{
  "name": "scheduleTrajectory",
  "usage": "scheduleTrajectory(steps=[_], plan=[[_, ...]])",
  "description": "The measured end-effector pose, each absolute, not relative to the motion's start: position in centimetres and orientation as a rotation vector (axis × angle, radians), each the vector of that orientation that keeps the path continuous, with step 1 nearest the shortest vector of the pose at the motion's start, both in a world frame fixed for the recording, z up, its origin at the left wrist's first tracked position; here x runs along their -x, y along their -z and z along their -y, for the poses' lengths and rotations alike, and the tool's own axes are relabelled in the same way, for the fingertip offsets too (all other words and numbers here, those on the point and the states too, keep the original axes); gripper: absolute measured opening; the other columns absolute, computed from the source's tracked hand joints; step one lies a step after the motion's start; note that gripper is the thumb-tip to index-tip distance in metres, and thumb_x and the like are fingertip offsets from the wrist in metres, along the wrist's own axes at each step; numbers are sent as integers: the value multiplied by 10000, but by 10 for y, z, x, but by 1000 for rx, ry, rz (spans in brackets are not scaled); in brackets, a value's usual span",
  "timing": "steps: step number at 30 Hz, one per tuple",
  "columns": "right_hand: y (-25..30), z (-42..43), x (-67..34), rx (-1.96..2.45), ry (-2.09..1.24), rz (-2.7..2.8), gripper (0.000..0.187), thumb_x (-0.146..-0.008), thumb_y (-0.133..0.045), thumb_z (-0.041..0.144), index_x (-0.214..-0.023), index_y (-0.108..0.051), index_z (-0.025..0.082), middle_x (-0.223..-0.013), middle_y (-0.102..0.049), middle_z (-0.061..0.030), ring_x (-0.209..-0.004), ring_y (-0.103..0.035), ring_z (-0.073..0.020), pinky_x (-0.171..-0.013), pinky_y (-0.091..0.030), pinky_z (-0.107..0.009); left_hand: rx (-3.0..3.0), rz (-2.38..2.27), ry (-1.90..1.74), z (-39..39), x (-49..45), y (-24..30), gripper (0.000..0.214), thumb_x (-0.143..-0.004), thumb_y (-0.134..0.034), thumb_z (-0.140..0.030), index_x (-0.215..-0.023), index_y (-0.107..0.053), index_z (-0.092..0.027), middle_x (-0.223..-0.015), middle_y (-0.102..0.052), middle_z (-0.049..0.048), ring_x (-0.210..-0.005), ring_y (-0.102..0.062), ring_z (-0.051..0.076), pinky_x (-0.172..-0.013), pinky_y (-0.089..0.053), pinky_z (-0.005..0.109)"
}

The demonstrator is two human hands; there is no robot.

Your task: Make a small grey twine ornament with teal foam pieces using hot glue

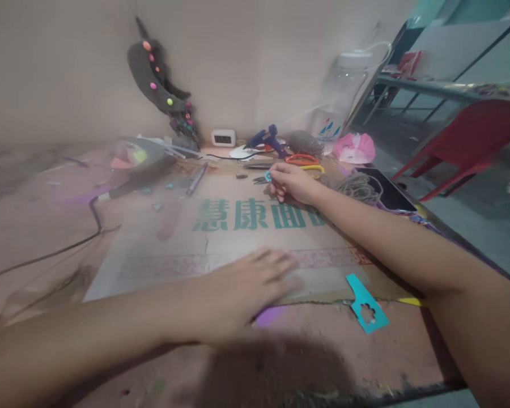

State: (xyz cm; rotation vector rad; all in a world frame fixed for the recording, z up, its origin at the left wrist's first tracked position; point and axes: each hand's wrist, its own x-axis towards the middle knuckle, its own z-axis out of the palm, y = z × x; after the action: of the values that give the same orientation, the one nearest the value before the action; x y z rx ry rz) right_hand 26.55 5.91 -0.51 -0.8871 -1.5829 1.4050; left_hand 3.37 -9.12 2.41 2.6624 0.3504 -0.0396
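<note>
My left hand [249, 286] lies flat with fingers stretched out on the near edge of a flattened cardboard sheet [221, 238] printed with green characters. My right hand [291, 182] reaches to the far side of the sheet, its fingers closed round a small pair of pliers with light blue handles [263, 178]. Orange-handled scissors [301, 160] and a yellow-handled tool [313, 168] lie just beyond that hand. The picture is blurred.
A blue glue gun [266, 137], a small white clock [223, 137], a ball of twine [306, 143], loose twine [357, 186] and a pink bag [355, 148] sit at the back. A teal paper cut-out [365, 306] lies near the front edge. A black cable [68, 243] trails left. A red chair [471, 141] stands right.
</note>
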Motion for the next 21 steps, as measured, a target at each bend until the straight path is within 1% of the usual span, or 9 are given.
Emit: scheduleTrajectory(steps=[2,4,7,8,10,12,14,17,21], plan=[[4,-59,-264,898,-1389,1594,304,-893,-669,411,-805,-461,207,-570,-624,43,-368,-472,-76,-353,-450,-189,-2531,-150,57,84,-33,-33,375,-989,-461,-437,-1307,-640,-354,-1561,-455,-36,-1443,-423,208,-1202,-330,352],[5,-60,-263,906,-1366,1605,299,-906,-655,412,-803,-460,211,-563,-612,47,-363,-463,-76,-351,-443,-191,-2534,-529,-152,59,-30,-32,410,-996,-440,-442,-1312,-641,-276,-1527,-506,40,-1404,-475,244,-1167,-380,394],[6,-61,-263,896,-1344,1615,307,-913,-645,427,-790,-462,214,-572,-605,44,-371,-459,-76,-356,-441,-196,-2665,-949,-238,18,-28,-14,663,-945,-477,-553,-1468,-483,-146,-1606,-358,157,-1481,-331,343,-1213,-269,505],[7,-61,-263,891,-1339,1620,313,-910,-647,434,-784,-462,215,-576,-605,42,-375,-459,-78,-357,-440,-199,-2688,-991,-240,9,-27,-8,695,-950,-452,-563,-1482,-457,-116,-1614,-331,179,-1493,-305,342,-1218,-254,502],[7,-61,-263,889,-1324,1638,327,-901,-654,449,-774,-462,217,-577,-601,42,-377,-448,-78,-356,-432,-204,-2715,-1014,-341,1,-28,-1,634,-963,-430,-527,-1433,-517,-111,-1576,-407,176,-1468,-359,322,-1208,-281,470],[4,-59,-262,902,-1281,1655,333,-898,-654,466,-775,-467,219,-578,-593,45,-376,-431,-76,-361,-427,-209,-2683,-1013,-474,1,-28,1,508,-959,-449,-471,-1293,-638,-138,-1446,-572,149,-1352,-508,302,-1151,-368,437],[-3,-54,-257,934,-1203,1665,324,-904,-648,464,-781,-474,221,-580,-579,50,-391,-438,-78,-383,-435,-213,-2570,-1071,-618,3,-26,-2,412,-950,-474,-448,-1118,-713,-157,-1218,-709,123,-1145,-637,281,-1039,-459,416],[-14,-42,-245,964,-1056,1684,278,-927,-632,410,-783,-490,219,-592,-562,50,-454,-478,-84,-448,-465,-211,-2300,-1185,-845,-1,-22,-5,424,-961,-453,-504,-1000,-713,-171,-972,-739,92,-918,-666,242,-877,-512,385],[-18,-19,-226,1026,-972,1733,227,-959,-587,331,-783,-517,204,-596,-556,45,-491,-492,-80,-489,-452,-202,-2015,-1094,-998,-10,-18,-2,566,-978,-331,-614,-1033,-692,-182,-976,-725,93,-856,-665,204,-787,-522,337]])
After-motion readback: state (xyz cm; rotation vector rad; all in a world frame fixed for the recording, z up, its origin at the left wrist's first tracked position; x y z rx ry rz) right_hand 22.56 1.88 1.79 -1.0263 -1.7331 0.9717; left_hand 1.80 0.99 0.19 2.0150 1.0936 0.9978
